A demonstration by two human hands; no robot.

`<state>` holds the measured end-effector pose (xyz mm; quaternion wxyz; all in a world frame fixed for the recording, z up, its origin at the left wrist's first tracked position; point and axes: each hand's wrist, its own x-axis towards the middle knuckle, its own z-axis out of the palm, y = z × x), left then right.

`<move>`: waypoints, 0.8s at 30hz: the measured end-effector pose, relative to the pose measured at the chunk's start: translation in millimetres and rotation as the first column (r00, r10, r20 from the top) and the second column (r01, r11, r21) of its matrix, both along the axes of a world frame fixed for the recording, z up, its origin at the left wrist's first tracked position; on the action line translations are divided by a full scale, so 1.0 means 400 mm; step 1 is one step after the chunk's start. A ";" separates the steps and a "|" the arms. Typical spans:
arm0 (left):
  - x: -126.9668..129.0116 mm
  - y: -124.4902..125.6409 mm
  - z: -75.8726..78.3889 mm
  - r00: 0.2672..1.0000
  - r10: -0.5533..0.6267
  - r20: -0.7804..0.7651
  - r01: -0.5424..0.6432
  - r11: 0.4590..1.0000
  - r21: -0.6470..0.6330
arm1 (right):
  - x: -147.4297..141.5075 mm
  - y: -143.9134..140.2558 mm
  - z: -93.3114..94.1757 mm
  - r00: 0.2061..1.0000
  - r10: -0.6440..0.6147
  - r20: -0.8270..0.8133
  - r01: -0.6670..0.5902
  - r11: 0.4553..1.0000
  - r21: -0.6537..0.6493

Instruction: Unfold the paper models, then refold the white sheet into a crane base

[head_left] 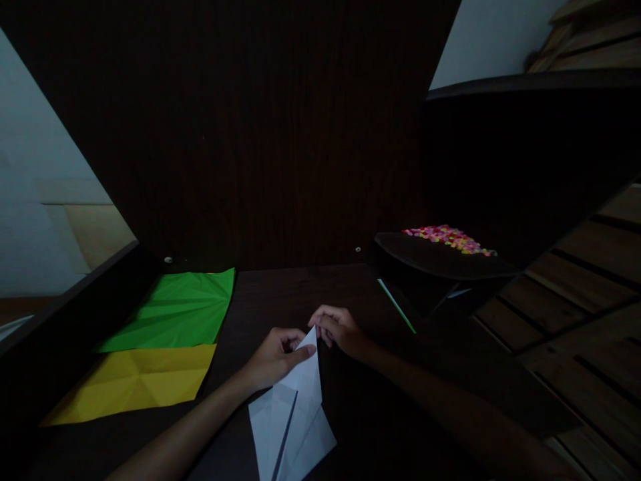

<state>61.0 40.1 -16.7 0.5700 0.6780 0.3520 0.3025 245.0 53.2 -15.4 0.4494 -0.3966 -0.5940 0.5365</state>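
A folded sheet of white paper lies pointed end away from me, with crease lines and a slit down its middle. My left hand grips it near the narrow end, thumb on top and fingers beneath. At the very tip, the fingers of my right hand pinch the paper's point. Both hands are closed on the same sheet, just above the dark tabletop. The paper's near end runs out of the bottom of the view.
To the left lie a creased green sheet and a yellow sheet, partly overlapping. Small pink, red and yellow pieces sit on a curved dark shelf at the right. Below it is a thin green-edged strip. A dark upright panel closes off the back.
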 end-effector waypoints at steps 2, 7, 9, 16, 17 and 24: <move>0.003 0.004 0.000 1.000 0.004 0.006 -0.004 1.000 0.002 | 0.004 0.004 0.005 1.000 -0.007 -0.004 0.007 1.000 0.001; 0.006 0.016 -0.006 1.000 0.013 0.018 -0.013 1.000 -0.011 | 0.018 0.012 0.014 0.999 0.041 -0.009 -0.041 0.999 -0.016; 0.006 0.019 -0.008 1.000 0.018 0.018 -0.017 1.000 -0.017 | 0.019 0.013 0.012 0.999 0.038 -0.011 -0.038 0.999 0.002; 0.010 0.016 -0.003 1.000 -0.009 0.023 0.010 1.000 -0.013 | 0.011 0.016 0.005 0.997 -0.014 0.070 0.013 1.000 0.019; 0.010 0.016 -0.002 1.000 -0.013 0.022 0.014 1.000 -0.013 | 0.010 0.016 0.005 0.997 -0.017 0.080 0.016 1.000 0.020; 0.007 0.014 -0.015 1.000 0.010 -0.002 -0.010 0.999 0.032 | 0.008 0.005 0.003 0.986 -0.027 0.164 0.014 0.997 0.080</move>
